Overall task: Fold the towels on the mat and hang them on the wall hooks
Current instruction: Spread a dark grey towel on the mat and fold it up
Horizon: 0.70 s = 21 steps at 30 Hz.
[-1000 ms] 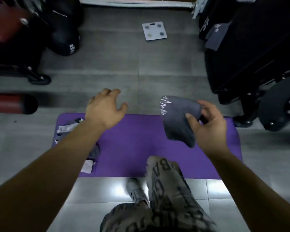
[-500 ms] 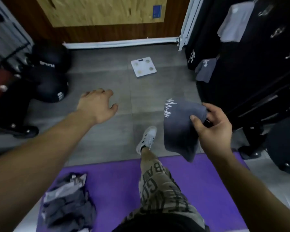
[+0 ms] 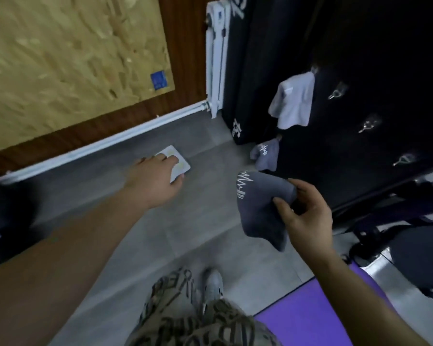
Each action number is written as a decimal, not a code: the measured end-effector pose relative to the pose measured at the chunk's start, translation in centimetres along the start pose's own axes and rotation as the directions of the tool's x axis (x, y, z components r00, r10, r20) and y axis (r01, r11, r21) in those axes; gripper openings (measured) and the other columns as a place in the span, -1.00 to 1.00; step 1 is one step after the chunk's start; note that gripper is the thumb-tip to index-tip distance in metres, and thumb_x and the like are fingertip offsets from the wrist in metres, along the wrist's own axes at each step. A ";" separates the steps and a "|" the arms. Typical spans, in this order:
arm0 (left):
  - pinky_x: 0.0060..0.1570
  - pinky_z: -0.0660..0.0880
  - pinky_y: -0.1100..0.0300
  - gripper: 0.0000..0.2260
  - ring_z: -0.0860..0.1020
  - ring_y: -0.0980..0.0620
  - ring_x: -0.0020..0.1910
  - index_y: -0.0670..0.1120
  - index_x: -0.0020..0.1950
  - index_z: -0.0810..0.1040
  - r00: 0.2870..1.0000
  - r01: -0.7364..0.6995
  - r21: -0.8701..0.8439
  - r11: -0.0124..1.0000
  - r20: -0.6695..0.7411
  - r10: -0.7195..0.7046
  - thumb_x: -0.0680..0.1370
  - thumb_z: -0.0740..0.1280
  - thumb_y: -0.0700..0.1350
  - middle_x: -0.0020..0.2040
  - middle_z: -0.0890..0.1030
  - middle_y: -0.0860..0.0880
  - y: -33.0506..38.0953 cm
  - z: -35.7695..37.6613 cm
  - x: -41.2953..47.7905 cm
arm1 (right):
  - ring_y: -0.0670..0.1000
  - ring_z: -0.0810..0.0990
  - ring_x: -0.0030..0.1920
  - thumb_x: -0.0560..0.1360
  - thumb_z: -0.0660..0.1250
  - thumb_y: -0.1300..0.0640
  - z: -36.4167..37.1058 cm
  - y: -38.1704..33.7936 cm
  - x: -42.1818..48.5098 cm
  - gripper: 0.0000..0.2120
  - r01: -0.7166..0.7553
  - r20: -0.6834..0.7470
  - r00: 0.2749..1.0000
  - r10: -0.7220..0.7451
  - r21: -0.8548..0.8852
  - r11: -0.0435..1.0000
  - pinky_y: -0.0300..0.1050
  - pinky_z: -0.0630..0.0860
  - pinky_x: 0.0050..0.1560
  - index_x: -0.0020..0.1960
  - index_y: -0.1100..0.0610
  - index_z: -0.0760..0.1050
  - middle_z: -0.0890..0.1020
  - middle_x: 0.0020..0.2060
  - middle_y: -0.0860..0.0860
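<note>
Pinching a folded dark grey towel (image 3: 258,208) between thumb and fingertips, the right hand (image 3: 308,221) holds it in the air above the grey floor (image 3: 210,233), in front of the black wall panel (image 3: 360,46). The towel droops from the grip, and a white zigzag print shows along its upper left edge.

The left hand (image 3: 155,181) reaches forward, palm down, with nothing in it and its fingers loose and relaxed. It overlaps a white bathroom scale (image 3: 179,168) lying on the floor. It seems to hover above the scale rather than touch it, though the blur leaves that unsettled.

On the panel a pale grey towel (image 3: 294,101) hangs from a hook. Below it and a little to the left, a smaller dark towel (image 3: 266,156) with the same white print hangs close to the floor. To the right of both, three metal hooks (image 3: 369,124) show in a slanting row.

A corner of the purple mat (image 3: 310,318) lies at the bottom right, partly under the right forearm. The person's patterned shorts (image 3: 198,323) fill the bottom centre, with a grey shoe (image 3: 213,285) on the floor just beside the mat's edge.

A white radiator pipe (image 3: 215,58) stands in the corner beside the panel. A chipboard sheet (image 3: 60,58) covers the brown wall on the left, and dark gym equipment (image 3: 415,258) sits at the right edge.
</note>
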<state>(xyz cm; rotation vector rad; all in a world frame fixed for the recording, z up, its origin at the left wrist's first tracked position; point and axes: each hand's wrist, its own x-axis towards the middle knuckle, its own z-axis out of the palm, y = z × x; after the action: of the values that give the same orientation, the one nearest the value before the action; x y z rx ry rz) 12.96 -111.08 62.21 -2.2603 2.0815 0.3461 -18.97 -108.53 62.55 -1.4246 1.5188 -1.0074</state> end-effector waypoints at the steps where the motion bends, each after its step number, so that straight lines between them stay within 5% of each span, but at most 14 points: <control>1: 0.24 0.43 0.02 -0.53 0.52 -0.15 0.25 0.01 0.44 0.43 0.999 -0.039 0.011 0.999 0.004 0.039 0.60 0.19 0.19 0.34 0.53 -0.08 0.1 -0.6 2.5 | -0.13 0.65 0.04 0.48 0.47 0.24 0.2 -0.6 1.5 -0.62 -0.009 -0.011 1.000 0.009 0.001 1.000 -0.11 0.60 0.06 0.17 -0.12 0.51 0.67 0.01 -0.12; 10: 0.15 0.36 0.03 -0.59 0.52 -0.15 0.19 -0.04 0.32 0.46 0.877 -0.479 0.076 0.874 0.021 0.479 0.60 0.19 0.19 0.18 0.56 -0.09 5.5 -3.8 22.9 | -0.16 0.61 0.10 0.46 0.50 0.19 2.6 -1.3 13.1 -0.60 -0.095 -0.218 0.973 0.079 -0.062 0.994 -0.25 0.54 0.12 0.13 -0.23 0.50 0.64 0.03 -0.22; 14: 0.13 0.43 -0.01 -0.58 0.54 -0.17 0.19 -0.01 0.36 0.46 0.796 -0.605 -0.005 0.796 0.016 0.605 0.59 0.22 0.17 0.20 0.57 -0.08 9.8 -4.7 28.2 | -0.10 0.45 0.22 0.47 0.48 0.11 2.2 -0.6 16.6 -0.59 -0.162 -0.308 0.948 0.076 -0.263 0.951 -0.34 0.36 0.18 0.24 -0.21 0.49 0.53 0.11 -0.12; 21: 0.07 0.48 -0.01 -0.63 0.54 -0.15 0.17 0.00 0.35 0.46 0.649 -0.755 -0.102 0.648 0.033 0.760 0.61 0.22 0.13 0.22 0.56 -0.06 18.5 -5.2 34.0 | -0.19 0.45 0.10 0.52 0.42 0.12 -1.1 0.3 22.9 -0.57 -0.241 -0.283 0.945 0.165 -0.258 0.936 -0.51 0.32 0.07 0.30 -0.23 0.47 0.55 0.04 -0.04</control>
<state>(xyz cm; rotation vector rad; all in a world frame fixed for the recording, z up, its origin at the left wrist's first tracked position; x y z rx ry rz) -2.26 -147.02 62.73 -1.2119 2.9131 0.5286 -20.99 -131.34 61.91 -1.3303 2.0313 -0.8934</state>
